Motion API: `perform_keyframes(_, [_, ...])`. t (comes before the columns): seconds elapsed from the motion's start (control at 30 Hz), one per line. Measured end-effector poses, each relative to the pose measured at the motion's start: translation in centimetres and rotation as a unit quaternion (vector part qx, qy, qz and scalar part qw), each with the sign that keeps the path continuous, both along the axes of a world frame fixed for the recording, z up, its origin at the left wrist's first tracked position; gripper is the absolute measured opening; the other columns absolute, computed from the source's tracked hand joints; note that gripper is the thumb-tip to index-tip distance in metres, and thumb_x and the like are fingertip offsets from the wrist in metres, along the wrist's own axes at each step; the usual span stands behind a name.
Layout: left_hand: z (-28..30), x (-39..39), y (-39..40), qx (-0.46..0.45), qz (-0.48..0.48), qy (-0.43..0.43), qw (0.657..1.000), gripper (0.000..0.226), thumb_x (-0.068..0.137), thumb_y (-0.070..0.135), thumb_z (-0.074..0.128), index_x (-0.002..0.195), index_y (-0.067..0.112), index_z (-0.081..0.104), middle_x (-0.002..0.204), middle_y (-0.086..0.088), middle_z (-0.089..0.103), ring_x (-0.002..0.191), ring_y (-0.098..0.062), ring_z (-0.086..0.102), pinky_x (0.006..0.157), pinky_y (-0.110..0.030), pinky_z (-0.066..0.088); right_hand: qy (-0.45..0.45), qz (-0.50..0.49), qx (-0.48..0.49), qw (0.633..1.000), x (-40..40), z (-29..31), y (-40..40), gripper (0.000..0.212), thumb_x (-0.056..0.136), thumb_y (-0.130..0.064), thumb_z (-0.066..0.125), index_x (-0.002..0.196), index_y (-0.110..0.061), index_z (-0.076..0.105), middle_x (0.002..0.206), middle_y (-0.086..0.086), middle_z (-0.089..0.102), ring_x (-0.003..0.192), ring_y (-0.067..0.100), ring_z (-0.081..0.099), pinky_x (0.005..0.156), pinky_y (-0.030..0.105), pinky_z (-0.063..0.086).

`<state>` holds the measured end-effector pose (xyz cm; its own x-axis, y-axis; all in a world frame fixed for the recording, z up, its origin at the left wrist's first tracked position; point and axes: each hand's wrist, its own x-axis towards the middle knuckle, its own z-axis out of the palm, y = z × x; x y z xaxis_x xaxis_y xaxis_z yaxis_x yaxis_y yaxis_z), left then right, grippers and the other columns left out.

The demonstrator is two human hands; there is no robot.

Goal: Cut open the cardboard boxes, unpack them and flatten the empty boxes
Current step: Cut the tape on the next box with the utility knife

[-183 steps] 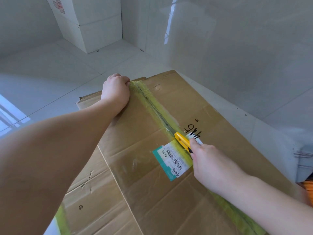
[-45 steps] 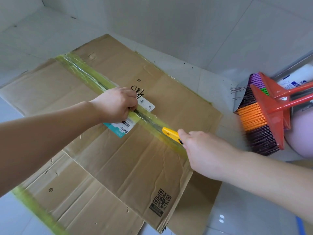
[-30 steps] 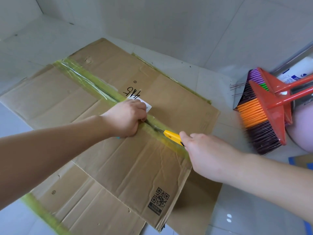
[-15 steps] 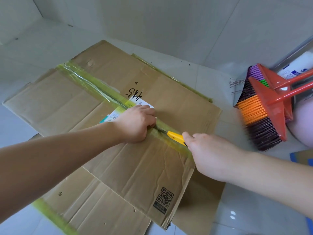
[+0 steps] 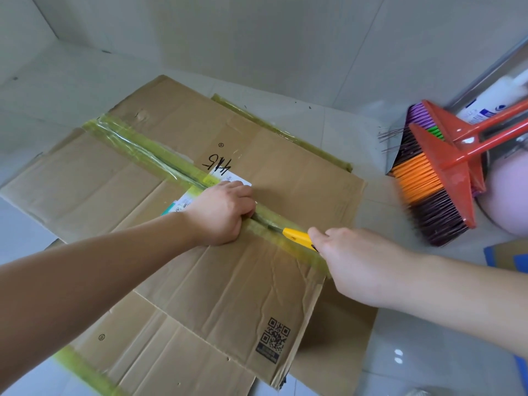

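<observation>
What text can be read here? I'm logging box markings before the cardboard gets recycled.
"445", handwritten upside down in black marker on the flattened cardboard box.
Shipping label under the left hand: print too small to read.
QR code with caption on the near flap: caption blurred.
White bottle behind the brooms: blue print unreadable.

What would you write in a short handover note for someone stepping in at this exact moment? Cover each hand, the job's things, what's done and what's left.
Left hand: fist pressing the cardboard box down beside the taped seam.
Right hand: gripping the yellow knife, its tip in the seam.
Box: lying flat on the floor, brooms to its right.
Done: seam looks split beyond the left hand.
Left: cut the last stretch to the near edge.
</observation>
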<state>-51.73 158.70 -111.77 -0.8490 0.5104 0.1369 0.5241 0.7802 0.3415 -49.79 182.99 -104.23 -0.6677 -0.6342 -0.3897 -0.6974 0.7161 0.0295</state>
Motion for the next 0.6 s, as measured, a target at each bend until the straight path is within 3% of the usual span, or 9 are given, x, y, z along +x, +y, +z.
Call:
perform_keyframes(0.07, [-0.1, 0.0, 0.0, -0.007, 0.002, -0.003, 1.000, 0.034, 0.060, 0.005, 0.028, 0.067, 0.003, 0.062, 0.070, -0.012, 0.056, 0.065, -0.032, 0.053, 0.061, -0.040, 0.049, 0.007, 0.000, 0.001, 1.000, 0.4, -0.2, 0.7, 0.068, 0.083, -0.004, 0.039, 0.148, -0.012, 0.018, 0.095, 0.002, 0.049, 0.065, 0.020, 0.041, 0.051, 0.027, 0.031])
perform_keyframes(0.23, [0.0, 0.0, 0.1, -0.015, -0.001, -0.004, 1.000, 0.038, 0.061, 0.011, 0.025, 0.068, 0.004, 0.062, 0.071, -0.011, 0.057, 0.067, -0.031, 0.054, 0.062, -0.040, 0.049, 0.012, -0.001, 0.012, 1.000, 1.2, -0.5, 3.0, 0.069, 0.083, -0.005, 0.038, 0.149, -0.012, 0.016, 0.110, 0.003, 0.054, 0.089, 0.025, 0.058, 0.060, 0.031, 0.034])
perform_keyframes(0.33, [0.2, 0.0, 0.1, -0.013, -0.005, -0.004, 1.000, 0.038, 0.061, 0.010, 0.025, 0.068, 0.004, 0.062, 0.070, -0.011, 0.056, 0.065, -0.031, 0.054, 0.062, -0.039, 0.049, 0.021, -0.005, 0.039, 0.999, 1.9, -0.1, 4.5, 0.069, 0.084, -0.007, 0.040, 0.148, -0.015, 0.014, 0.102, -0.001, 0.050, 0.076, 0.021, 0.052, 0.052, 0.029, 0.027])
perform_keyframes(0.43, [0.4, 0.0, 0.2, -0.021, -0.004, -0.007, 1.000, 0.038, 0.061, 0.010, 0.025, 0.067, 0.004, 0.062, 0.069, -0.011, 0.056, 0.064, -0.031, 0.053, 0.061, -0.039, 0.049, 0.014, -0.018, 0.064, 0.998, 2.2, 0.2, 5.5, 0.059, 0.086, -0.009, 0.040, 0.141, -0.018, 0.020, 0.081, -0.005, 0.033, 0.056, 0.014, 0.031, 0.043, 0.025, 0.018])
perform_keyframes(0.6, [0.9, 0.5, 1.8, -0.017, -0.009, 0.010, 1.000, 0.038, 0.060, 0.010, 0.028, 0.069, 0.006, 0.065, 0.071, -0.010, 0.060, 0.066, -0.030, 0.057, 0.061, -0.039, 0.050, 0.001, -0.037, 0.057, 0.998, 2.4, -0.1, 6.5, 0.048, 0.091, -0.013, 0.041, 0.135, -0.020, 0.025, 0.076, -0.007, 0.031, 0.052, 0.010, 0.028, 0.042, 0.024, 0.017])
